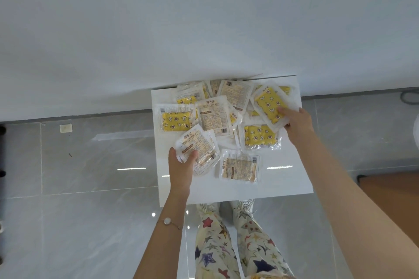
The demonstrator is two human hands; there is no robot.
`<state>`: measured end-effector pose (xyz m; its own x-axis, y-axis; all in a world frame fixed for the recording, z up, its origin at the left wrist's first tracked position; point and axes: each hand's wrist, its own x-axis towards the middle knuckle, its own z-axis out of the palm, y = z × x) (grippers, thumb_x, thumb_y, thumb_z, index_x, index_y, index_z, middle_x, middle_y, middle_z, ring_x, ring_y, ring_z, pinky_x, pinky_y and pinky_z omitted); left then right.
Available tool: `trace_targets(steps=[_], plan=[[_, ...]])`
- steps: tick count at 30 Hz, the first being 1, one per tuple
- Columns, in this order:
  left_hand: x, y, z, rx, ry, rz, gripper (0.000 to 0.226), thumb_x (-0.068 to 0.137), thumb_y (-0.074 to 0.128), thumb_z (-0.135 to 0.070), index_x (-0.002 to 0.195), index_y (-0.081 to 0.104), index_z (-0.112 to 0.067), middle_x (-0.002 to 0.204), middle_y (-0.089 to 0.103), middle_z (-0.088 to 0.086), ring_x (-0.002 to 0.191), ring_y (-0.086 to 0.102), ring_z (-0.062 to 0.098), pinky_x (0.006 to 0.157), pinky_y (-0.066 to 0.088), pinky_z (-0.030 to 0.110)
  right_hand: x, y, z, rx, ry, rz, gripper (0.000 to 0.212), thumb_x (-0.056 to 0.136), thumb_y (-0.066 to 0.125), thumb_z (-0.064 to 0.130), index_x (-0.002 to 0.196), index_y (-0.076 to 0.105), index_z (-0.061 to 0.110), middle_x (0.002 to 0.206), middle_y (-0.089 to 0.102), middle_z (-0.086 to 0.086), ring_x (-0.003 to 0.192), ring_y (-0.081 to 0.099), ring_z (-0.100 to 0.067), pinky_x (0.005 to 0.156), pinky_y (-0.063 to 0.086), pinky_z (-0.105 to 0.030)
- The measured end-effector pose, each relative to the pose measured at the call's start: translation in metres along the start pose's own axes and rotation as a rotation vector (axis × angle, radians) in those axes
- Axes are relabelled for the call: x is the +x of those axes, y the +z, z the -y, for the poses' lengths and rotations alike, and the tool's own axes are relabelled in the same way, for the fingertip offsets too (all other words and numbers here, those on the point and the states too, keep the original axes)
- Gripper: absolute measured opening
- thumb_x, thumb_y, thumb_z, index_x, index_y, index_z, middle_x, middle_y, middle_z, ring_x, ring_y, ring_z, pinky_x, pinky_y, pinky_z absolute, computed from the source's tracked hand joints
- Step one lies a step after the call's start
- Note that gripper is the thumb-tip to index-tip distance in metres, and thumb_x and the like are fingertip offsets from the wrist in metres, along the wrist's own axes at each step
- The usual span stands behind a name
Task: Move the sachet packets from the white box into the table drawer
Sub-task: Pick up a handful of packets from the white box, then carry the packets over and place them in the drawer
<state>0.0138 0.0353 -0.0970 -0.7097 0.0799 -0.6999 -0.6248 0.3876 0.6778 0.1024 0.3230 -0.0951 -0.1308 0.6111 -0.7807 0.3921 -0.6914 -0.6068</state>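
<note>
The white drawer (283, 179) stands pulled out from under the white tabletop (158, 29). Several clear sachet packets lie in a loose heap across its back half, some with yellow patterned pads, some printed side up. At the drawer's left, my left hand (180, 170) grips a small stack of printed sachets (199, 149). My right hand (297, 122) holds a yellow sachet (271, 104) by its near corner at the drawer's right side. A single printed sachet (240, 165) lies apart near the middle. The white box is out of view.
Glossy grey floor tiles surround the drawer. A small white block (66, 128) lies on the floor at the left. My legs in star-patterned trousers (226, 244) stand below the drawer's front edge. A wood-coloured surface (390, 188) shows at the right.
</note>
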Motion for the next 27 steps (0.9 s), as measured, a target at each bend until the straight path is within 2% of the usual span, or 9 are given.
trace_targets(steps=[4,6,10,13,15,17,20,23,27], plan=[[-0.026,-0.008,-0.015,-0.045,0.01,0.0,0.04,0.089,0.067,-0.01,0.124,0.05,-0.014,0.117,0.063,0.003,0.106,0.062,0.017,0.074,0.052,0.023,-0.029,-0.021,-0.004,0.002,-0.027,0.014,0.022,0.087,0.065,0.005,0.103,0.057,0.017,0.1,0.063,-0.006,0.099,0.062,-0.03,0.084,0.054,-0.043],[-0.044,-0.013,-0.026,-0.07,0.02,-0.008,0.038,0.089,0.066,-0.008,0.123,0.051,-0.015,0.115,0.064,0.002,0.106,0.063,0.018,0.074,0.053,0.025,-0.051,-0.03,-0.005,-0.018,-0.029,0.045,0.025,0.089,0.063,0.007,0.11,0.054,0.017,0.106,0.062,-0.008,0.099,0.062,-0.029,0.077,0.054,-0.039],[-0.084,-0.025,-0.05,-0.13,0.017,-0.028,0.032,0.088,0.066,-0.005,0.111,0.052,-0.023,0.11,0.064,0.002,0.104,0.064,0.021,0.082,0.056,0.038,-0.092,-0.039,0.003,-0.098,-0.004,0.161,0.041,0.094,0.055,0.007,0.133,0.043,0.007,0.129,0.056,-0.021,0.114,0.058,-0.038,0.096,0.047,-0.053],[-0.12,-0.044,-0.071,-0.192,0.04,-0.046,0.035,0.087,0.066,-0.004,0.118,0.053,-0.016,0.115,0.065,0.008,0.105,0.065,0.025,0.086,0.056,0.046,-0.135,-0.038,0.019,-0.111,-0.005,0.3,0.03,0.095,0.053,0.004,0.125,0.047,0.007,0.125,0.056,-0.021,0.104,0.061,-0.033,0.09,0.049,-0.048],[-0.143,-0.061,-0.082,-0.241,0.053,-0.073,0.04,0.087,0.066,-0.004,0.123,0.051,-0.013,0.116,0.065,0.009,0.106,0.065,0.026,0.087,0.056,0.048,-0.167,-0.031,0.03,-0.11,-0.011,0.416,0.037,0.095,0.051,0.004,0.131,0.044,0.002,0.126,0.056,-0.021,0.108,0.06,-0.036,0.09,0.05,-0.047],[-0.165,-0.081,-0.088,-0.301,0.033,-0.115,0.04,0.087,0.066,-0.005,0.123,0.05,-0.016,0.117,0.065,0.008,0.106,0.065,0.026,0.087,0.056,0.049,-0.199,-0.019,0.04,-0.141,-0.025,0.502,0.042,0.094,0.053,0.003,0.134,0.043,0.002,0.125,0.059,-0.019,0.112,0.06,-0.038,0.087,0.053,-0.047],[-0.199,-0.115,-0.089,-0.429,-0.012,-0.162,0.04,0.087,0.067,-0.006,0.119,0.05,-0.023,0.116,0.065,0.005,0.102,0.067,0.021,0.075,0.058,0.04,-0.249,0.007,0.051,-0.207,-0.072,0.537,0.037,0.09,0.06,0.004,0.125,0.053,0.011,0.115,0.067,-0.01,0.104,0.066,-0.032,0.073,0.058,-0.04],[-0.228,-0.15,-0.081,-0.51,-0.042,-0.22,0.046,0.087,0.068,-0.006,0.125,0.047,-0.02,0.118,0.064,0.004,0.104,0.066,0.023,0.071,0.058,0.038,-0.291,0.033,0.05,-0.306,-0.145,0.599,0.04,0.089,0.063,0.004,0.128,0.052,0.009,0.12,0.065,-0.013,0.107,0.064,-0.032,0.089,0.054,-0.048],[-0.26,-0.204,-0.064,-0.61,-0.04,-0.325,0.045,0.087,0.069,-0.007,0.124,0.048,-0.022,0.119,0.064,0.004,0.107,0.065,0.024,0.081,0.057,0.044,-0.346,0.073,0.035,-0.375,-0.207,0.743,0.04,0.089,0.064,0.006,0.127,0.051,0.009,0.12,0.064,-0.015,0.108,0.064,-0.033,0.087,0.055,-0.046]])
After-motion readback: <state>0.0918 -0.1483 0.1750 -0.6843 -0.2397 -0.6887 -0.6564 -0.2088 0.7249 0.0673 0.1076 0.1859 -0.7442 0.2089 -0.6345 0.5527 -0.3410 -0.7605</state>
